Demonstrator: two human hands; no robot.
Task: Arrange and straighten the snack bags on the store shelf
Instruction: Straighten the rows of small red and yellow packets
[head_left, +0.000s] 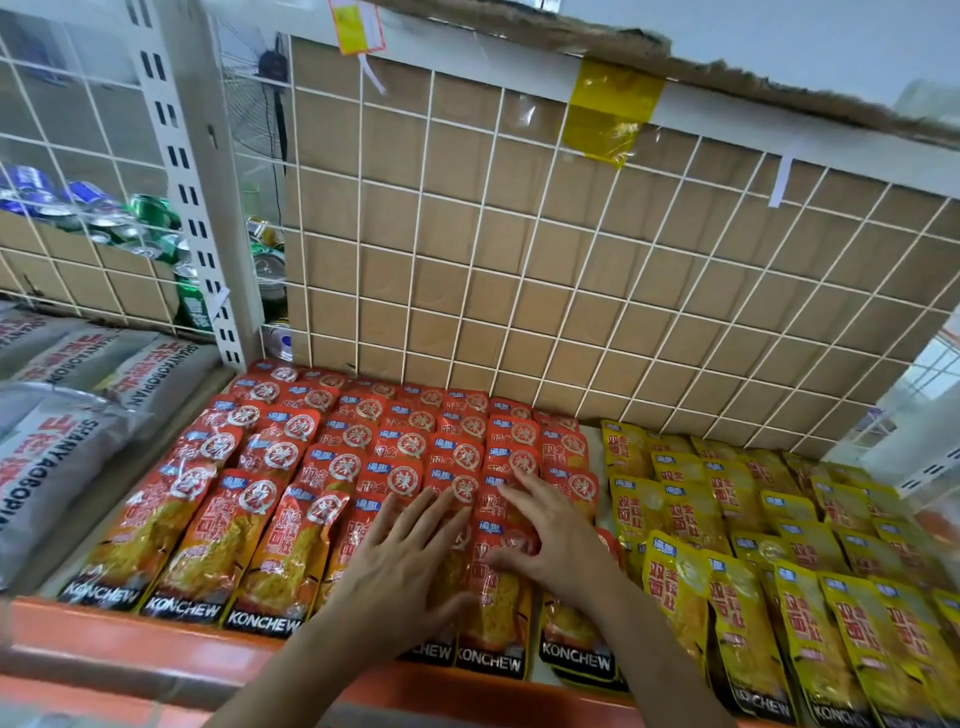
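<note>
- Red bags (291, 467) lie in overlapping rows on shelf (130, 639), just left of yellow bags (727, 597).
- Left hand (400, 561): fingers straight and spread, flat on the near red bags.
- Right hand (550, 540): just right of it, fingers spread and slightly bent, pressing on red bags.
- Wire grid (519, 260) at far side; grey bags (47, 467) at left.
</note>
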